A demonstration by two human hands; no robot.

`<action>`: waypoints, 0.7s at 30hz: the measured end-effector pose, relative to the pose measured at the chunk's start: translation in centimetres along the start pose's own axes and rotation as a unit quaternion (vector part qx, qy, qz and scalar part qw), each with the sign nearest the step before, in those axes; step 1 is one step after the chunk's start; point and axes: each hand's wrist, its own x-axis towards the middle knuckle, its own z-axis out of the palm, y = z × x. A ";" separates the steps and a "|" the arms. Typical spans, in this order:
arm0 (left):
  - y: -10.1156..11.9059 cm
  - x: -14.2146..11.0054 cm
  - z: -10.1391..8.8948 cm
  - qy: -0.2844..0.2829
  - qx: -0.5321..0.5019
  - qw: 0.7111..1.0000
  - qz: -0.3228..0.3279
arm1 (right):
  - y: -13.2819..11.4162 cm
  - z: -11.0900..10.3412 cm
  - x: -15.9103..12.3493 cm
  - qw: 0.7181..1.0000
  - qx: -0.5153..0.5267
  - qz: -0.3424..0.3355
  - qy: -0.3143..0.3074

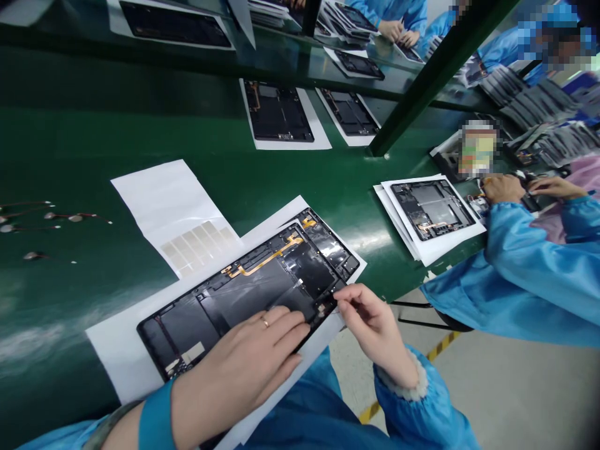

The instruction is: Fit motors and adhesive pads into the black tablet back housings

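A black tablet housing (255,284) with orange flex cables lies at a slant on white paper sheets (107,325) in front of me. Part of a second black housing (337,240) shows beneath its far right end. My left hand (253,350) rests flat across the near edge of the top housing, fingers stretched out and together, covering some of it. At the housing's right edge, my right hand (375,325) has thumb and index finger pinched together; anything between them is too small to make out. A white sheet with pale adhesive pieces (199,244) lies just beyond.
Small wired parts (75,217) are scattered on the green table (70,144) at left. Further housings (281,112) lie under the shelf. A slanted green post (422,87) stands at right, near another stack (434,209) and a co-worker's hands (504,189).
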 end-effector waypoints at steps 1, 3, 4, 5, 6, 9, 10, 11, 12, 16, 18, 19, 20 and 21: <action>0.0 0.1 -0.3 -0.006 -0.044 0.998 -0.034 | -0.2 0.0 0.1 1.000 0.023 0.016 -0.005; 0.1 0.5 -0.8 -0.015 -0.124 0.986 -0.110 | -0.5 0.0 0.4 0.997 0.058 0.036 -0.020; 0.2 0.8 -1.0 -0.019 -0.156 0.977 -0.146 | -0.7 0.1 0.6 0.996 0.069 0.040 -0.030; 0.3 1.0 -1.1 -0.024 -0.183 0.967 -0.175 | -0.9 0.2 0.7 0.995 0.076 0.041 -0.040; 0.4 1.3 -1.3 -0.031 -0.207 0.958 -0.194 | -1.1 0.4 0.8 0.995 0.082 0.040 -0.051; 0.8 2.0 -1.6 -0.047 -0.250 0.943 -0.213 | -1.4 0.8 1.1 0.992 0.090 0.040 -0.076; 0.8 2.1 -1.7 -0.047 -0.256 0.942 -0.214 | -1.4 0.9 1.2 0.992 0.090 0.041 -0.074; 0.9 2.2 -1.7 -0.045 -0.260 0.940 -0.214 | -1.4 1.0 1.2 0.993 0.091 0.042 -0.066; 0.9 2.2 -1.8 -0.041 -0.263 0.939 -0.216 | -1.4 1.0 1.2 0.993 0.096 0.041 -0.055; 1.0 1.8 -1.9 -0.027 -0.264 0.940 -0.213 | -1.3 1.1 1.1 0.989 0.119 0.037 -0.074; 1.2 1.6 -1.7 -0.021 -0.248 0.949 -0.195 | -1.4 1.2 1.0 0.989 0.086 0.028 -0.118; 1.3 1.5 -1.5 -0.016 -0.235 0.955 -0.181 | -1.5 1.2 0.9 0.989 0.063 0.018 -0.132; 1.4 1.4 -1.4 -0.012 -0.221 0.961 -0.167 | -1.7 1.2 0.8 0.989 0.041 0.005 -0.142; 1.5 1.3 -1.2 -0.007 -0.207 0.966 -0.155 | -1.8 1.2 0.7 0.989 0.024 -0.010 -0.148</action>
